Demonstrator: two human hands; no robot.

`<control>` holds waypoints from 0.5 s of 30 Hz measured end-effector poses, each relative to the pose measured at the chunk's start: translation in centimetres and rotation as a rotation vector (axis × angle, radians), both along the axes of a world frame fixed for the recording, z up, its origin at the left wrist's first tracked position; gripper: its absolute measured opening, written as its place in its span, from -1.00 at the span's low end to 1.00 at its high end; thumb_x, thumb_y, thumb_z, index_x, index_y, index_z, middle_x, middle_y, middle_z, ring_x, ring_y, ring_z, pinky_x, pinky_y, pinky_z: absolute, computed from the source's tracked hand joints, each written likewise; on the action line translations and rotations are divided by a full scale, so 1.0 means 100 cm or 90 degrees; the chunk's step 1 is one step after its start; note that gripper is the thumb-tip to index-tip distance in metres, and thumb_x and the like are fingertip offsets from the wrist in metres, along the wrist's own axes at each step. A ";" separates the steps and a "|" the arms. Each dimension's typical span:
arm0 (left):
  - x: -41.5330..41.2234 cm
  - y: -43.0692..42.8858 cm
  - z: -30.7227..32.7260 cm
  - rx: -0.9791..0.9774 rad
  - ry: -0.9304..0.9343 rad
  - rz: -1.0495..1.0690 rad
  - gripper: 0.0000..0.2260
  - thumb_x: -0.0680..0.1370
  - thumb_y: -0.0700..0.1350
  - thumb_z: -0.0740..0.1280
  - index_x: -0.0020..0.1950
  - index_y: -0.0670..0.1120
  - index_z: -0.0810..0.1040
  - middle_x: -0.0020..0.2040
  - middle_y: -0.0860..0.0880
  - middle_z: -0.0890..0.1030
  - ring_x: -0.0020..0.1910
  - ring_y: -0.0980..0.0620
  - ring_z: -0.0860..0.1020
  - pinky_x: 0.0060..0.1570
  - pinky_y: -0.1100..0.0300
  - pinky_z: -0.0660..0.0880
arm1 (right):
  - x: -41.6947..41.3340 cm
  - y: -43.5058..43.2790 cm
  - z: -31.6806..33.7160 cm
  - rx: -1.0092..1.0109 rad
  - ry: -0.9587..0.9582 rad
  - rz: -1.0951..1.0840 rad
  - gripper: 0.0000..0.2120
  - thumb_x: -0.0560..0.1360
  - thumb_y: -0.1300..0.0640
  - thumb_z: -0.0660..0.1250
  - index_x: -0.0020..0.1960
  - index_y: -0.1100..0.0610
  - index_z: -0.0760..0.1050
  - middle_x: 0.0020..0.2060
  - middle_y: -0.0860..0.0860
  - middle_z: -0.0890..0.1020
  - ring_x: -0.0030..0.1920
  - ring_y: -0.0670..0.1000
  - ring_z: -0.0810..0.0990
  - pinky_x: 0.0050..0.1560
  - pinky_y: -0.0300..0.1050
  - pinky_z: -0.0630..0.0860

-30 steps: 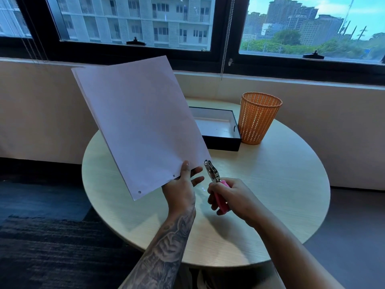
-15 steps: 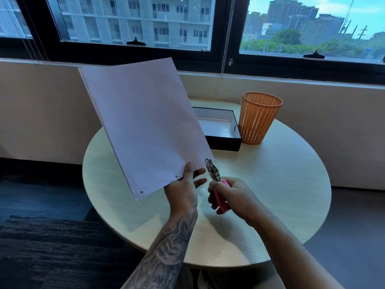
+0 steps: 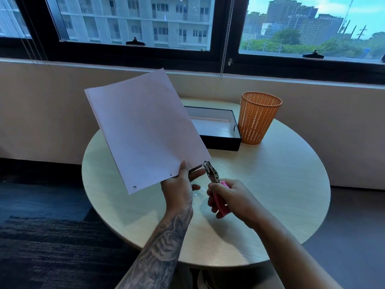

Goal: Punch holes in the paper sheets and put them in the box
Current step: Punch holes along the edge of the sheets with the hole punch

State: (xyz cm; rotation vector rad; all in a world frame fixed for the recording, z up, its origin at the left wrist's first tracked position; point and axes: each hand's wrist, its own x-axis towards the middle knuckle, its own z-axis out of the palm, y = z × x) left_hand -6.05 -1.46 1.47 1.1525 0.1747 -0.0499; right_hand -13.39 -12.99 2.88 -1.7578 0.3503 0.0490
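**One head-worn view, facing forward and down**

The only camera sits on the person's head and looks forward and down over the round table. It is near the hands. The left hand, gripping the paper sheets, and the right hand, gripping the hole punch, fall near mid-frame, with both forearms entering from the bottom edge. The wide lens (the sill line bows slightly) also takes in the box and basket at the table's far side, the windows along the top, and the floor. The raised sheets hide part of the box.
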 end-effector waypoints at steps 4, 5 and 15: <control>-0.002 -0.001 0.001 0.082 -0.007 -0.005 -0.76 0.64 -0.05 0.30 -0.11 -0.15 0.64 -0.31 -0.05 0.73 -0.40 -0.13 0.54 -0.45 0.19 0.38 | 0.000 0.000 0.001 0.003 -0.003 -0.005 -0.76 0.62 0.11 0.29 -0.02 0.30 0.57 -0.28 0.18 0.67 -0.32 0.09 0.63 -0.28 0.00 0.59; -0.002 0.000 0.001 0.092 -0.011 -0.005 -0.74 0.64 -0.04 0.30 -0.14 -0.14 0.65 -0.31 -0.05 0.73 -0.41 -0.14 0.54 -0.43 0.17 0.40 | 0.000 0.000 0.001 0.001 -0.005 -0.004 -0.76 0.62 0.11 0.29 -0.03 0.29 0.57 -0.28 0.17 0.67 -0.32 0.09 0.64 -0.28 0.00 0.59; -0.008 -0.001 -0.002 0.111 -0.092 0.000 -0.80 0.65 -0.06 0.30 -0.09 -0.07 0.65 -0.25 -0.02 0.74 -0.31 -0.11 0.70 -0.28 -0.03 0.61 | -0.001 0.001 0.000 -0.003 -0.007 -0.002 -0.76 0.62 0.10 0.29 -0.03 0.28 0.58 -0.28 0.17 0.67 -0.32 0.08 0.64 -0.28 0.00 0.59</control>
